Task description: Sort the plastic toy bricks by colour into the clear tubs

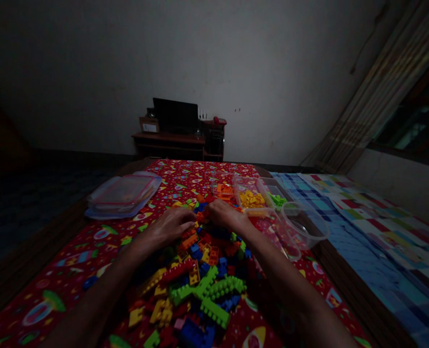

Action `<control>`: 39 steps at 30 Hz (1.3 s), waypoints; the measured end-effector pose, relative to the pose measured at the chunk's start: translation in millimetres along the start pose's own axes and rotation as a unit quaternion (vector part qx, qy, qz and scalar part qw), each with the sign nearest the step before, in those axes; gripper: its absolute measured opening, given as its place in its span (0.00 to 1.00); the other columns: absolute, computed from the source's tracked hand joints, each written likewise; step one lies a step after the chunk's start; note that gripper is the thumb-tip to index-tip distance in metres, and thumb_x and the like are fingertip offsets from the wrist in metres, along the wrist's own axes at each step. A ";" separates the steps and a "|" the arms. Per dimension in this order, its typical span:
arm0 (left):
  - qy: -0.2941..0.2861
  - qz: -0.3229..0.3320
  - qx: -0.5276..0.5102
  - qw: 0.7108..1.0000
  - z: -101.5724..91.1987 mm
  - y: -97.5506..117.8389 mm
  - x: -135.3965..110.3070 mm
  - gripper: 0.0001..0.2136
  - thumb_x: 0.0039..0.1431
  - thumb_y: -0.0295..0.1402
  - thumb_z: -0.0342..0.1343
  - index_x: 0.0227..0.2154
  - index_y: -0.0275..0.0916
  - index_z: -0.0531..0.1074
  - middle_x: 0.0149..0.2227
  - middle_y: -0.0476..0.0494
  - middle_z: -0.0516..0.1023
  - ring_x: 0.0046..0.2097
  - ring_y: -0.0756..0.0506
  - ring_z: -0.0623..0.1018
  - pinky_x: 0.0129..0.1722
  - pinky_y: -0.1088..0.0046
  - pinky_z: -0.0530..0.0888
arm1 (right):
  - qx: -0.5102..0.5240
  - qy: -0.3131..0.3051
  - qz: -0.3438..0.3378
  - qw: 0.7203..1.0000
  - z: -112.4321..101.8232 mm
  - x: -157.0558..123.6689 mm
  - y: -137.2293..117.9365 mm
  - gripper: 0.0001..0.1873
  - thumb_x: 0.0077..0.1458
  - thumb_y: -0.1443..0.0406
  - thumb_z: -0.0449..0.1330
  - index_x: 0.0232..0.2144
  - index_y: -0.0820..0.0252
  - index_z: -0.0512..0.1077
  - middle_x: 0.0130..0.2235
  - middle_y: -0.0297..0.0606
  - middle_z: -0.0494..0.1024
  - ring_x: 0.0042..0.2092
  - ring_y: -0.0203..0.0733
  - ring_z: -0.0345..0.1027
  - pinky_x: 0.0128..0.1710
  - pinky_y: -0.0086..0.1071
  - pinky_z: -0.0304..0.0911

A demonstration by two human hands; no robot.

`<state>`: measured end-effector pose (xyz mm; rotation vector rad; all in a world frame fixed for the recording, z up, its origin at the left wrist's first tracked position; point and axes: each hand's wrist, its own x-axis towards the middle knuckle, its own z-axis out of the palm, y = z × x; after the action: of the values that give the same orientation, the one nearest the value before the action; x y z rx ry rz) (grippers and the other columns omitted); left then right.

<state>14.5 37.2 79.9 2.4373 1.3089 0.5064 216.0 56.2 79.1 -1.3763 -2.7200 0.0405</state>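
A heap of plastic building bricks [196,285] in red, yellow, green, blue and orange lies on a red patterned cloth [72,270]. Both my hands reach into the far end of the heap. My left hand [172,224] has its fingers curled down onto the bricks. My right hand [221,213] is curled too, pinching among orange and red bricks. What each hand holds is too dark to make out.
Clear tubs stand at the far right: one with orange bricks [224,190], one with yellow bricks [251,198], one with green bricks [277,199], and empty-looking ones [304,224]. Stacked lids [123,193] lie far left. A checked cloth [362,217] lies right.
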 end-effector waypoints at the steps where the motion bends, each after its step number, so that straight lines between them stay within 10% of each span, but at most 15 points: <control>1: -0.029 0.006 0.007 1.000 -0.7 3.0 -4.2 0.13 0.55 0.40 0.49 0.35 0.41 0.76 0.37 0.43 0.80 0.40 0.42 0.78 0.39 0.70 0.71 | 0.000 0.014 0.002 1.000 0.9 -3.5 -0.5 0.15 0.57 0.76 0.50 0.44 0.68 0.73 0.43 0.49 0.75 0.47 0.42 0.67 0.48 0.31 0.60; 13: -0.134 -0.033 0.154 0.978 3.1 35.7 -23.7 0.06 0.53 0.28 0.51 0.33 0.41 0.70 0.34 0.45 0.77 0.35 0.44 0.76 0.30 0.73 0.66 | 0.038 0.084 0.053 0.994 -2.9 -13.7 14.4 0.08 0.57 0.66 0.55 0.30 0.65 0.71 0.29 0.38 0.71 0.34 0.37 0.63 0.36 0.28 0.55; 26: -0.057 0.010 0.015 0.998 -1.6 7.3 -10.8 0.17 0.58 0.40 0.47 0.44 0.40 0.74 0.42 0.42 0.80 0.41 0.42 0.78 0.39 0.71 0.71 | 0.183 0.108 0.145 0.966 -29.5 -1.1 44.6 0.16 0.55 0.66 0.49 0.17 0.64 0.64 0.18 0.28 0.56 0.22 0.29 0.48 0.24 0.29 0.40; 33: 0.031 -0.082 -0.227 0.970 0.9 1.1 6.7 0.24 0.46 0.49 0.56 0.41 0.37 0.76 0.39 0.43 0.82 0.40 0.39 0.80 0.41 0.65 0.75 | 0.157 0.229 0.188 0.942 -54.5 5.8 49.3 0.16 0.61 0.62 0.52 0.34 0.68 0.76 0.31 0.42 0.77 0.34 0.37 0.68 0.32 0.27 0.56; 39: 0.043 -0.070 -0.318 0.945 14.8 0.1 10.1 0.23 0.39 0.48 0.63 0.36 0.38 0.77 0.39 0.43 0.82 0.42 0.39 0.80 0.45 0.62 0.75 | 0.332 0.123 0.039 0.934 -20.0 -28.4 -4.9 0.17 0.58 0.61 0.58 0.48 0.60 0.74 0.42 0.42 0.80 0.41 0.41 0.73 0.38 0.30 0.64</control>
<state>26.5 43.9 68.4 1.7945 1.1141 0.8504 230.7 30.0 97.3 -1.1727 -2.1352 0.6758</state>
